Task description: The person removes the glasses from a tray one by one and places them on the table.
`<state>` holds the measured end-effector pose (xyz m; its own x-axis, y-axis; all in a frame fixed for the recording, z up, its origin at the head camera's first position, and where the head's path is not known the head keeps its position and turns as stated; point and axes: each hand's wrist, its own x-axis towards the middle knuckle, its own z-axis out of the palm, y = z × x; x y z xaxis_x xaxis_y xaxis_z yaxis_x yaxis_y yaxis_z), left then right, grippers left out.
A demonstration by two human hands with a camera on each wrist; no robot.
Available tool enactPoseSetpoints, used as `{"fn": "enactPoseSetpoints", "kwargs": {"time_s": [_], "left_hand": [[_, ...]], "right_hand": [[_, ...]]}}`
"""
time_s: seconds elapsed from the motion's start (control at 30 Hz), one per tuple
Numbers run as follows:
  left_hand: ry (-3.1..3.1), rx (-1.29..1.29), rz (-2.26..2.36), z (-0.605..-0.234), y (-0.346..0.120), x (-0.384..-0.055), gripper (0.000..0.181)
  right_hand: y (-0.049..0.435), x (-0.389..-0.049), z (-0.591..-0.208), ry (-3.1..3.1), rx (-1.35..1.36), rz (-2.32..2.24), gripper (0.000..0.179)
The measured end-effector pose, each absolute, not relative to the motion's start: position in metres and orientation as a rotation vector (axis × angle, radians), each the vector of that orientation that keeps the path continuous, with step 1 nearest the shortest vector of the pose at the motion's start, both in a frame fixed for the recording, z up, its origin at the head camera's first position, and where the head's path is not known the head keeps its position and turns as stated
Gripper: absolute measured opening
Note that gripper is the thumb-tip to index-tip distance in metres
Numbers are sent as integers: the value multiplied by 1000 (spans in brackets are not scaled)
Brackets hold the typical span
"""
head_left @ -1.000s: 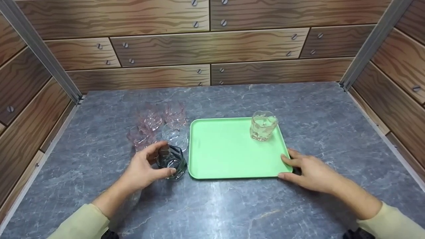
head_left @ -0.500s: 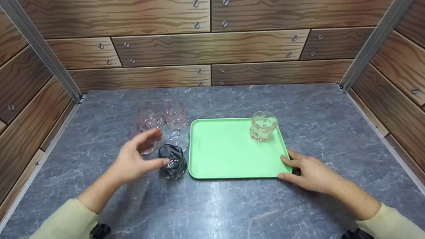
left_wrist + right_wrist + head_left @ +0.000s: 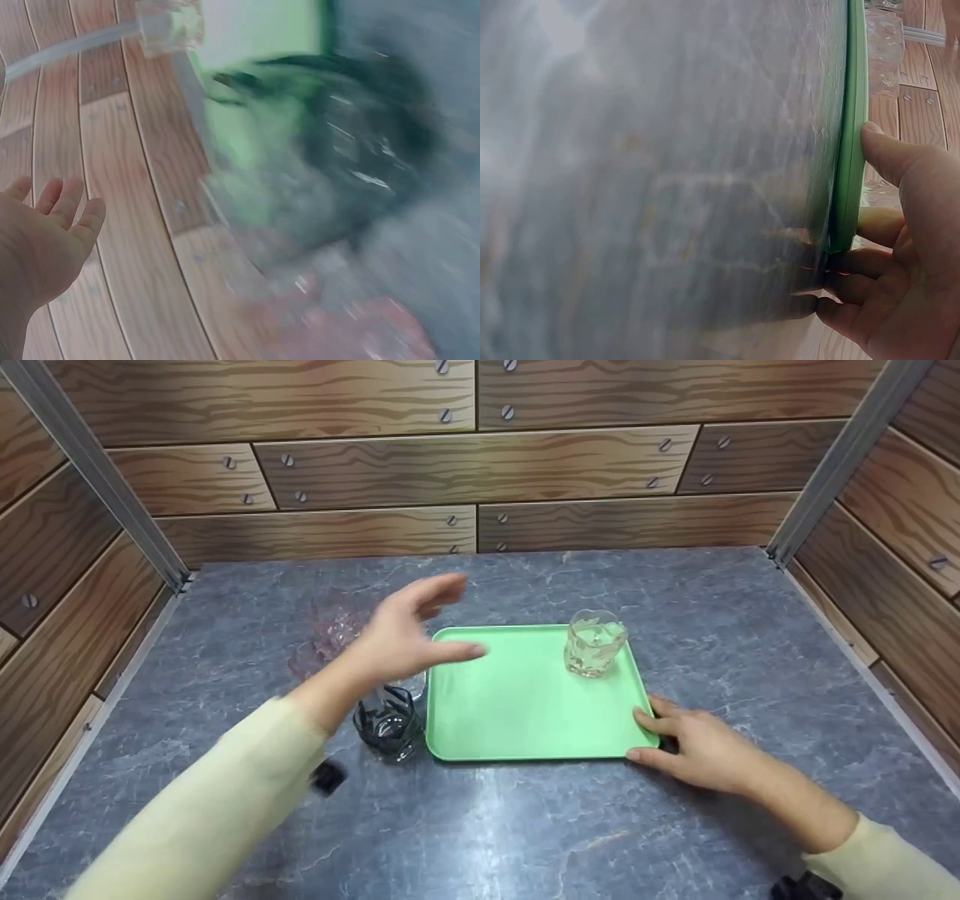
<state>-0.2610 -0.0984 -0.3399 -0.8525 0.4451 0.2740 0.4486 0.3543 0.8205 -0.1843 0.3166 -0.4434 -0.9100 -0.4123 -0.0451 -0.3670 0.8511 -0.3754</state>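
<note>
My left hand [image 3: 405, 630] is in the air over the left end of the green tray [image 3: 510, 705], thumb and fingers apart with nothing between them. In the left wrist view that hand [image 3: 45, 240] shows at the left edge, fingers extended. My right hand [image 3: 701, 746] holds the tray's near right corner between thumb and forefinger; the right wrist view shows the thumb [image 3: 889, 154] at the rim. A clear drinking glass [image 3: 595, 645] stands upright at the tray's far right. Left of the tray stands a dark smoky glass [image 3: 388, 726], below my left forearm.
Pink glasses [image 3: 334, 630] stand left of the tray, partly hidden by my left hand. Behind the dark glass, part of another clear glass [image 3: 415, 684] shows near the tray's left rim. Wood-patterned walls [image 3: 480, 465] enclose the grey marbled table [image 3: 540, 832].
My left hand has let go of the dark glass, drawn back from it, then moved up and right over the tray's left end. The right hand stays at the tray corner.
</note>
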Motion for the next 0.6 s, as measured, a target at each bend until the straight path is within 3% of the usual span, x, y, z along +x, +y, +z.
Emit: {"fn": "enactPoseSetpoints", "kwargs": {"time_s": [0.23, 0.6], "left_hand": [[-2600, -935, -1613, -333, -27, -293, 95], [-2661, -924, -1744, -350, 60, -311, 93]], "right_hand": [[314, -186, -443, 2881, -592, -537, 90], [318, -184, -443, 2907, -677, -579, 81]]}}
